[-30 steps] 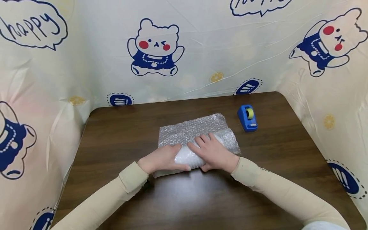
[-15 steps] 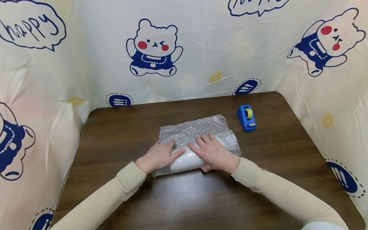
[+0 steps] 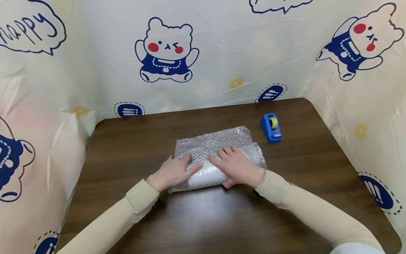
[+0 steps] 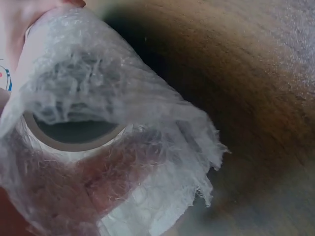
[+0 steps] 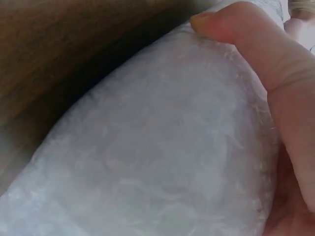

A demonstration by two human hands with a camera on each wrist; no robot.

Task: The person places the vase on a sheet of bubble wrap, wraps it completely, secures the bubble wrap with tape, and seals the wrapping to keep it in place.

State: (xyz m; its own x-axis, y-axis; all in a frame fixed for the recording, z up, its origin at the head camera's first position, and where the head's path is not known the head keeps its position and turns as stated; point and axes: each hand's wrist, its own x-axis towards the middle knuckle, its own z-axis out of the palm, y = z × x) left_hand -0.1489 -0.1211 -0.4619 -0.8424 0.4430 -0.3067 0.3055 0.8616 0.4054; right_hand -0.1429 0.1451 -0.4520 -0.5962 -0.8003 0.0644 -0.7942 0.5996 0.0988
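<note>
A white cylinder (image 3: 206, 175) lies rolled partway in clear bubble wrap (image 3: 209, 141). In the left wrist view its hollow round end, a pale rim (image 4: 74, 146), shows under a loose flap of wrap. My left hand (image 3: 174, 171) rests at the left end. Its thumb lies extended on the roll, its index finger on the wrap behind; the other fingers are partly hidden. My right hand (image 3: 238, 167) grips the roll right of the middle, fingers over the far side and thumb at the near side. The right wrist view shows a digit (image 5: 256, 34) bent over the wrapped surface (image 5: 157, 137).
A blue tape dispenser (image 3: 271, 127) with a yellowish roll stands behind and right of the wrap. The brown wooden table (image 3: 133, 141) has a patterned cloth (image 3: 215, 53) rising along its back and sides.
My left hand has shifted a little left, its thumb going from the roll's near side to its top. My right hand keeps its grip. The head view has shifted slightly.
</note>
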